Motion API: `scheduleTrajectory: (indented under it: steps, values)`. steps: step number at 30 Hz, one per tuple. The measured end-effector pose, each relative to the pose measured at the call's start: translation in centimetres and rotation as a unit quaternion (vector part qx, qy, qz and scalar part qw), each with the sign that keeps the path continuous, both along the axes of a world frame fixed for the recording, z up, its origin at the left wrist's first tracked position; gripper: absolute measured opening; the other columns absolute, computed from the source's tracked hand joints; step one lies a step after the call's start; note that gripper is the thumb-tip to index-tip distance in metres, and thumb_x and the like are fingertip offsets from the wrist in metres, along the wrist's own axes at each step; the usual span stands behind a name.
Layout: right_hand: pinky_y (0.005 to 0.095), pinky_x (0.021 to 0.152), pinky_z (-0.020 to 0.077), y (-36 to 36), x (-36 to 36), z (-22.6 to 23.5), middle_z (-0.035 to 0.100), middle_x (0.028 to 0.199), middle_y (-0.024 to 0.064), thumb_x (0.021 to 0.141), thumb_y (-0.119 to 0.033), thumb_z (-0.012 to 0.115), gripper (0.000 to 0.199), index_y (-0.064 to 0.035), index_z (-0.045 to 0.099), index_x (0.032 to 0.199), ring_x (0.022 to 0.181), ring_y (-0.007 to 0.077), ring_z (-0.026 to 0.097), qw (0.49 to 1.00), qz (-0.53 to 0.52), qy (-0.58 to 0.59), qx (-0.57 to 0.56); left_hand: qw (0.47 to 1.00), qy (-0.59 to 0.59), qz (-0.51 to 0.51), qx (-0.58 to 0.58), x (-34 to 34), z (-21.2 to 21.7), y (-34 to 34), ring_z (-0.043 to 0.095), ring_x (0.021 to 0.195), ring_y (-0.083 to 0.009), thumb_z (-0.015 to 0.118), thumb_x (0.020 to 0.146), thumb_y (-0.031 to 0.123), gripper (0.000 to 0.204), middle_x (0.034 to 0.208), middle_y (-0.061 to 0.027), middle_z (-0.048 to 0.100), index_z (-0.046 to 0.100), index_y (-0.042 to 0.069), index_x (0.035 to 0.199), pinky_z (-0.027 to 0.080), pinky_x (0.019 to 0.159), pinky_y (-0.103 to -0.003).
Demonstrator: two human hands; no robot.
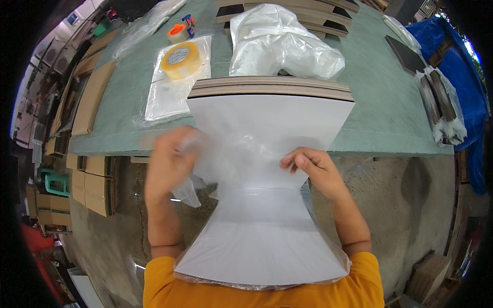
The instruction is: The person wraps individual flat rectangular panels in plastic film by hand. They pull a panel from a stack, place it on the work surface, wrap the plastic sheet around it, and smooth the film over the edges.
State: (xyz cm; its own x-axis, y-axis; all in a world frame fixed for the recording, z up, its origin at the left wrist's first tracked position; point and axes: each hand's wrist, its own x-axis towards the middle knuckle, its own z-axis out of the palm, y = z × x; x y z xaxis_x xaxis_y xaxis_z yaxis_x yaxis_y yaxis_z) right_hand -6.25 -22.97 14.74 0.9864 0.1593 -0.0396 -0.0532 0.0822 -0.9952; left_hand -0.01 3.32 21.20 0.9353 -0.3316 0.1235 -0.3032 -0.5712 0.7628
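Note:
A thick stack of white-faced boards [267, 115] with brown layered edges rests on the table's near edge and reaches back toward my chest. Clear plastic bag film [187, 195] covers its near end and crumples at the left side. My left hand [177, 156], smeared by motion, is closed on some of the film beside the stack's left edge. Over the right part of the white face, my right hand [313, 167] is closed with curled fingers, pinching what looks like the same thin film. Exactly where the bag's mouth ends is hard to see.
On the green table [364, 115] a roll of clear tape [181, 60] lies on flat plastic bags [156, 97]. A tape dispenser [188, 25], crumpled plastic [282, 43] and stacked boards [328, 25] are farther back. Wrapped boards [441, 108] lie right; cardboard boxes [95, 187] stand lower left.

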Motion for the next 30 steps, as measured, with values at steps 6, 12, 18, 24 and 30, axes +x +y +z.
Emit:
scheduleTrajectory:
  steps: [6, 12, 18, 24, 30]
  values:
    - [0.0304, 0.062, 0.0434, 0.3, 0.8, 0.7, 0.059, 0.069, 0.0068, 0.088, -0.038, 0.037, 0.047, 0.0024, 0.059, 0.077, 0.064, 0.0183, 0.053, 0.977, 0.166, -0.021, -0.128, 0.981, 0.025, -0.19, -0.033, -2.1, -1.5, -5.4, 0.048, 0.053, -0.0158, 0.064, 0.069, 0.006, 0.009, 0.062, -0.0076, 0.053, 0.057, 0.001, 0.071, 0.038, 0.051, -0.025]
    - [0.0253, 0.056, 0.042, 1.8, 1.5, 1.4, 0.057, 0.065, 0.005, 0.081, -0.018, 0.055, 0.022, 0.0008, 0.057, 0.071, 0.058, 0.0133, 0.051, 0.994, 0.064, 0.07, 0.054, 0.968, 0.061, -0.218, -0.105, -2.4, -2.9, -6.1, 0.049, 0.058, -0.0161, 0.064, 0.069, 0.007, 0.01, 0.065, -0.0085, 0.053, 0.057, 0.001, 0.072, 0.038, 0.054, -0.026]
    - [0.0231, 0.052, 0.0412, -0.8, 0.5, 0.4, 0.056, 0.065, 0.0061, 0.076, -0.012, 0.062, 0.015, -0.0018, 0.055, 0.067, 0.057, 0.0125, 0.051, 0.97, 0.045, 0.112, 0.213, 0.987, -0.006, 0.158, 0.006, 0.8, -4.2, 2.0, 0.054, 0.069, -0.0155, 0.061, 0.07, 0.011, 0.016, 0.075, -0.0071, 0.057, 0.057, 0.001, 0.081, 0.042, 0.064, -0.027]
    - [0.0263, 0.068, 0.0434, 1.2, 0.1, 3.8, 0.055, 0.086, 0.0102, 0.074, -0.011, 0.063, 0.013, -0.0004, 0.055, 0.07, 0.078, 0.013, 0.052, 0.995, 0.035, -0.079, 0.045, 0.987, -0.159, -0.015, -0.004, -4.0, -0.3, -5.3, 0.055, 0.07, -0.0245, 0.059, 0.073, 0.013, 0.017, 0.074, -0.0109, 0.057, 0.057, 0.002, 0.085, 0.043, 0.068, -0.033]
    - [0.0279, 0.077, 0.0421, 2.3, -0.1, 4.3, 0.054, 0.09, 0.0104, 0.073, -0.01, 0.063, 0.015, -0.0019, 0.055, 0.083, 0.088, 0.0153, 0.052, 0.984, -0.015, -0.166, -0.056, 0.984, 0.021, -0.139, -0.106, -4.2, 0.4, -6.6, 0.052, 0.068, -0.0157, 0.061, 0.078, 0.018, 0.025, 0.071, -0.0064, 0.054, 0.054, 0.002, 0.096, 0.042, 0.066, -0.027]
